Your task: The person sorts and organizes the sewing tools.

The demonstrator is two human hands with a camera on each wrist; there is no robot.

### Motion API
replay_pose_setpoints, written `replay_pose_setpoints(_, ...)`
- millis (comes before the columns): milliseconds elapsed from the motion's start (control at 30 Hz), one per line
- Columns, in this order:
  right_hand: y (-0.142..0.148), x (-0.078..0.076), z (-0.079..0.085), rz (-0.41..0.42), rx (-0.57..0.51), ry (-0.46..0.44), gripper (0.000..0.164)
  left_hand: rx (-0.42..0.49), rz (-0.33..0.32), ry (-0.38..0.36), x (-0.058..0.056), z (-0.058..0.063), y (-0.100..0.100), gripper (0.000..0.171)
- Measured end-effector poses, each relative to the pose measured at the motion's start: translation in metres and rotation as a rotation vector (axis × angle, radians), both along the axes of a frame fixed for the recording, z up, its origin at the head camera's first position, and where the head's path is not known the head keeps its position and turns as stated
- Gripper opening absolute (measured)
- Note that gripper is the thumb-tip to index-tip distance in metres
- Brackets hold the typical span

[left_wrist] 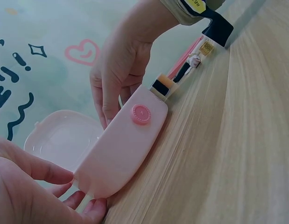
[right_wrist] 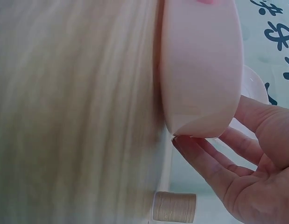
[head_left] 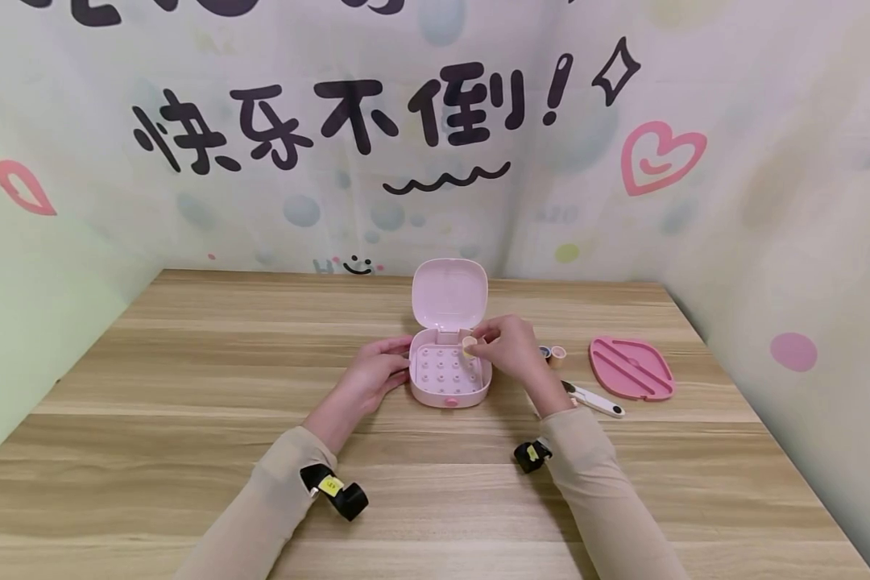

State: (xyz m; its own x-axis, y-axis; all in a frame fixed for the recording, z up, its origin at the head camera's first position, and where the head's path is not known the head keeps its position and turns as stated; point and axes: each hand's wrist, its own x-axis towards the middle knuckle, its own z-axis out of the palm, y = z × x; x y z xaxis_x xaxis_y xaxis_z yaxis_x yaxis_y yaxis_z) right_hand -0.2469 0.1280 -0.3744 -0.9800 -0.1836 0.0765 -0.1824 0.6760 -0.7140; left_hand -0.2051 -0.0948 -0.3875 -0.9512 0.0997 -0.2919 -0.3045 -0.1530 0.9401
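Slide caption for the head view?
Left hand holding open pink box, right hand pinching a pale spool at its back right corner.

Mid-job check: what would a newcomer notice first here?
Probably the open pink box on the table, with the left hand at its side and the right hand holding a small spool at its far right. Next, the bold black lettering on the backdrop, then the deeper-pink tray to the box's right.

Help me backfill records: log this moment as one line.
left hand: touching pink box | right hand: pinching spool over pegs | lid: open
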Motion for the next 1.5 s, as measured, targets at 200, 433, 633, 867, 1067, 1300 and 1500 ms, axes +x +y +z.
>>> replay_pose_setpoints(200, -0.0014, 0.0014, 0.0003, -0.005, 0.001, -0.001, 0.02, 0.003, -0.002, 0.01, -0.0008, 0.0, -0.0006, 0.054)
replay_pose_setpoints(433, -0.0007, 0.0017, 0.0003, -0.005, 0.007, -0.019, 0.021, 0.007, -0.001, 0.003, 0.0001, 0.0001, -0.0005, 0.054)
replay_pose_setpoints(633, 0.0009, 0.0003, -0.0006, 0.026, 0.012, -0.01, 0.016, 0.003, 0.001, 0.0, 0.0002, -0.0005, -0.0009, 0.054)
replay_pose_setpoints(867, 0.0013, -0.0008, -0.0008, 0.039, 0.011, -0.01, 0.013, -0.004, 0.005, 0.001, 0.0, 0.0, -0.0011, 0.054)
replay_pose_setpoints(1067, 0.0025, -0.0005, -0.0001, 0.039, 0.007, -0.022, 0.011, -0.002, 0.008, -0.001, 0.0003, 0.0003, -0.001, 0.053)
replay_pose_setpoints(1300, 0.0042, -0.0015, -0.0002, 0.042, 0.009, -0.008, 0.011, -0.006, 0.009, 0.0, 0.0003, -0.0001, -0.0008, 0.053)
replay_pose_setpoints(1500, 0.0047, -0.0005, 0.0013, 0.043, 0.002, -0.023, 0.012, -0.011, 0.011, 0.003, -0.0002, -0.0009, -0.0005, 0.053)
